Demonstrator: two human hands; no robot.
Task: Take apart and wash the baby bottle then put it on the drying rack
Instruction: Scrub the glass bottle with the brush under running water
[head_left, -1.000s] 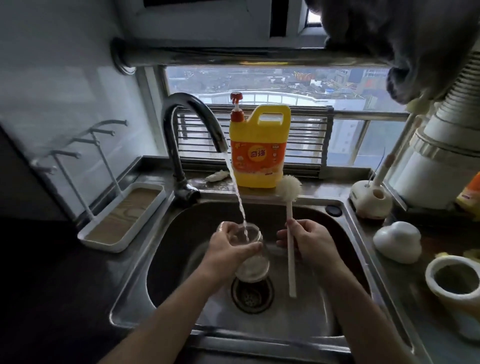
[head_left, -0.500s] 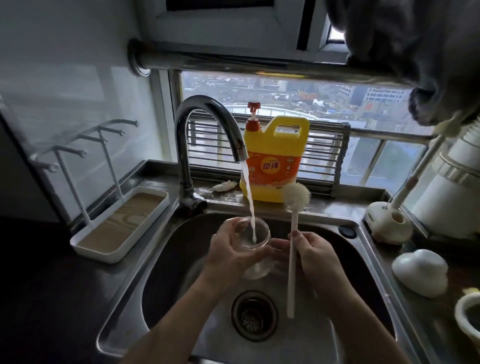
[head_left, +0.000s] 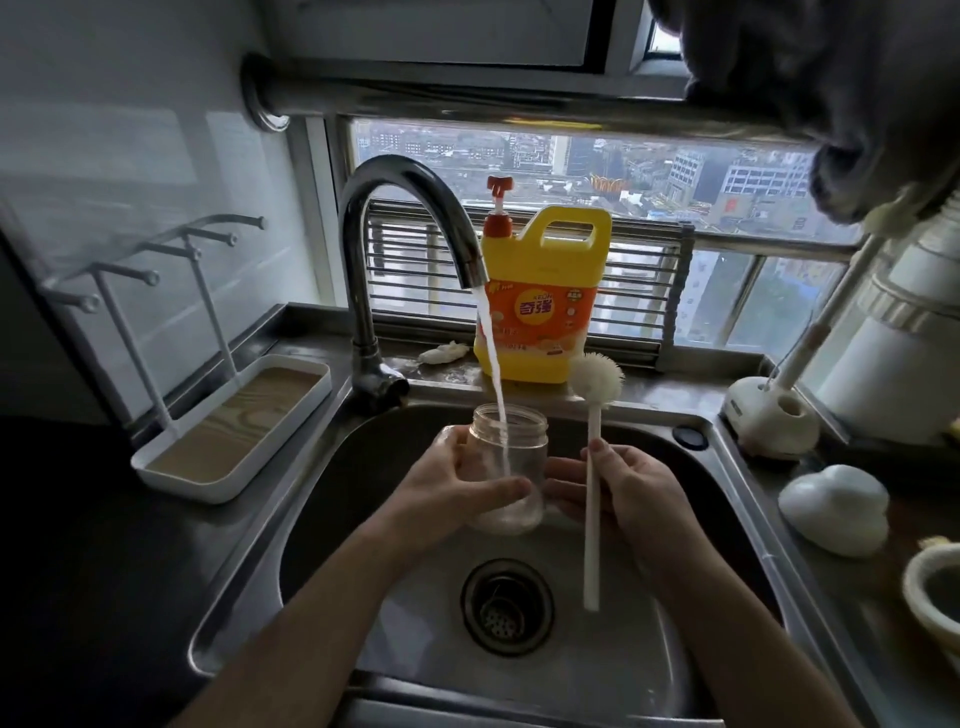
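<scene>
Close head-worn view, down over sink (head_left: 358, 467)

- The bottle (head_left: 509, 467) is upright over the sink (head_left: 332, 509), under the faucet (head_left: 358, 291) spout and behind the drain (head_left: 506, 605).
- The left hand (head_left: 452, 493) is around its left side; the right hand (head_left: 634, 493), just right, holds the brush (head_left: 591, 545) upright.
- The detergent jug (head_left: 545, 312) stands behind the sink, right of the faucet.
- The drying rack (head_left: 234, 431) lies left of the sink.

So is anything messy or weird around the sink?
Only a small white scrap lying loose on the ledge between the tap and the yellow soap jug; I cannot tell what it is. Nothing looks spilled or broken.
</scene>
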